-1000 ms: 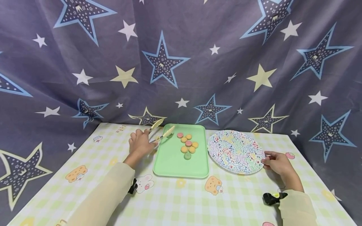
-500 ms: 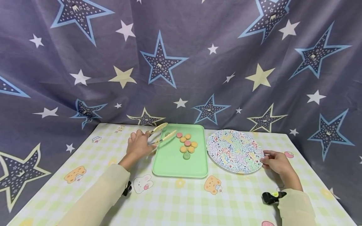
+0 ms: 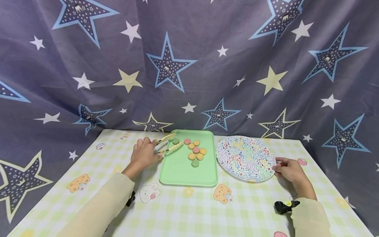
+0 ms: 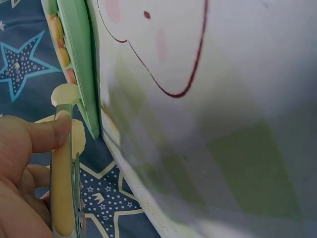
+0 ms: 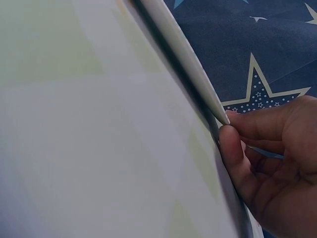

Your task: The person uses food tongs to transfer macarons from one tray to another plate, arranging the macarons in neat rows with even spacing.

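Note:
My left hand [image 3: 144,152] grips a pair of tongs [image 4: 63,183] with cream tips, its thumb lying along one arm in the left wrist view. The tips are spread apart over the left back part of a green tray [image 3: 177,176], one on each side of a green macaron [image 3: 176,141]. Several more macarons lie on the tray: pink [image 3: 187,141], yellow [image 3: 191,156] and another green one nearer the front. At the right, my right hand [image 3: 291,169] pinches the rim of a round speckled plate [image 3: 245,158] between thumb and fingers; the right wrist view shows this pinch.
A checked tablecloth [image 3: 177,214] with cartoon prints covers the table. Behind it hangs a dark star-patterned curtain [image 3: 189,82], close to the table's back edge. Tray and plate stand side by side with a narrow gap between them.
The tongs' tips have shifted slightly and come lower, now on either side of the back-left green macaron. My left forearm has moved a little left. The right hand stays at the plate's rim.

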Available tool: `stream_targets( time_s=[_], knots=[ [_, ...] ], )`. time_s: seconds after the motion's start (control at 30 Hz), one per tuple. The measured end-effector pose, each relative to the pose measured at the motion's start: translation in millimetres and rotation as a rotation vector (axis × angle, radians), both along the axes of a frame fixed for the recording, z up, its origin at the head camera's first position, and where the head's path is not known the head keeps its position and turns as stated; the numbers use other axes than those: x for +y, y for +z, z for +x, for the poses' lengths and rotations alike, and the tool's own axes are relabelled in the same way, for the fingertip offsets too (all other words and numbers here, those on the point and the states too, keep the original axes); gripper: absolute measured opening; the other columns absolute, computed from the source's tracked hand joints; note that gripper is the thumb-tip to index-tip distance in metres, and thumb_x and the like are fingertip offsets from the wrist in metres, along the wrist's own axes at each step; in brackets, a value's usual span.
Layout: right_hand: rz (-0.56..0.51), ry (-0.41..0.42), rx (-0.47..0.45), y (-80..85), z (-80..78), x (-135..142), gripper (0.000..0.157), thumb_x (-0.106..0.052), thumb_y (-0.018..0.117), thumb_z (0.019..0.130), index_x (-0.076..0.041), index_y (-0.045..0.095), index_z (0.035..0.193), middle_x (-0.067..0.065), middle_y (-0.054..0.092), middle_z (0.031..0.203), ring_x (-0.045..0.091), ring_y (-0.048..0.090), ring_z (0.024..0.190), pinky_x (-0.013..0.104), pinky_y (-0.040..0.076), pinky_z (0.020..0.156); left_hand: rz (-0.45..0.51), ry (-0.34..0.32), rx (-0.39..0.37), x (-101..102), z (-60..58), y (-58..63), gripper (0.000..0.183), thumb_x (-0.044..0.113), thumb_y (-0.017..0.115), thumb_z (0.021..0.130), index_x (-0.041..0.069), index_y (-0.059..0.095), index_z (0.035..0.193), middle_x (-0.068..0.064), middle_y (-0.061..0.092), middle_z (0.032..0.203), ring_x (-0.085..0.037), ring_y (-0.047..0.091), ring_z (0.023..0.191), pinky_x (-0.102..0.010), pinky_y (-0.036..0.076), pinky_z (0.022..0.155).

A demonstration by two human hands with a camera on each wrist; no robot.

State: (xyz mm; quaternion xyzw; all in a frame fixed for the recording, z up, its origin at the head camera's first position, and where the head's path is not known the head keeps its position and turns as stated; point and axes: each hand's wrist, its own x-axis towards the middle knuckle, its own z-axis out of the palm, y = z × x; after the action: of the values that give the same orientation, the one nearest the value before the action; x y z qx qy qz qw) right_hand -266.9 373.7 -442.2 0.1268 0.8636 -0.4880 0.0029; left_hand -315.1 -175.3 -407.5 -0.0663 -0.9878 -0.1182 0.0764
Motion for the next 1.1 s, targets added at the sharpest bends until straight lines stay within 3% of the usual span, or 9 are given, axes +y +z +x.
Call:
stream_targets(
  time_s=[0.53, 1.1],
  knots=[
    [0.001, 0.008, 0.008, 0.3, 0.1, -0.1, 0.057, 0.003, 0.065, 0.096, 0.017, 0.041, 0.145, 0.015, 0.056, 0.100, 0.013, 0.060, 0.077, 0.024, 0.057, 0.066, -0.041, -0.006, 0.017, 3.8, -3.4, 3.0, 0.064, 0.036, 0.074, 0.091, 0.001, 0.059, 0.142, -0.017, 0.051, 0.106, -0.038, 0.044, 0.100, -0.053, 0.037, 0.088],
    [0.001, 0.004, 0.004, -1.4, -0.2, -0.9, 0.056, 0.003, 0.064, 0.096, 0.016, 0.041, 0.146, 0.016, 0.057, 0.103, 0.014, 0.061, 0.079, 0.024, 0.057, 0.068, -0.056, -0.012, -0.012, 0.8, -2.6, 8.7, 0.063, 0.035, 0.075, 0.091, 0.006, 0.059, 0.144, -0.020, 0.054, 0.108, -0.040, 0.047, 0.101, -0.054, 0.040, 0.089]
  ],
)
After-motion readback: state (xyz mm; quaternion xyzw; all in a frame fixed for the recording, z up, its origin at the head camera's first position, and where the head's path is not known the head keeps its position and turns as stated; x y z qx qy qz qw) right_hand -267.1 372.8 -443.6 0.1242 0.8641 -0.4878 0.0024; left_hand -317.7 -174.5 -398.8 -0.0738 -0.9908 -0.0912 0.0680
